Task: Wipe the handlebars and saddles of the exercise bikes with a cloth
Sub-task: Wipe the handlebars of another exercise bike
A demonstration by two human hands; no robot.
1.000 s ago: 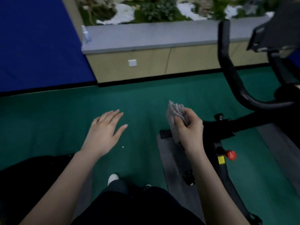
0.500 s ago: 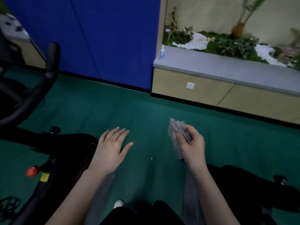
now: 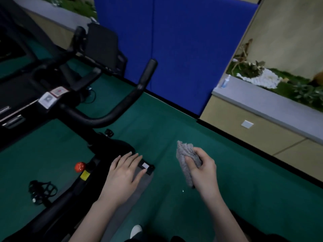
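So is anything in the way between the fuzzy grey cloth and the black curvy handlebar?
No, nothing visible. The right hand holds the crumpled grey cloth, and only open space above green floor lies between it and the black curved handlebar.

Grey cloth [image 3: 185,158] at 5 o'clock: rough looped weave, matt. Black handlebar [image 3: 111,115] at 10 o'clock: smooth, matt, rubbery look. Red knob [image 3: 80,167] at 8 o'clock: glossy plastic. Green floor [image 3: 174,123]: matt low-pile carpet.
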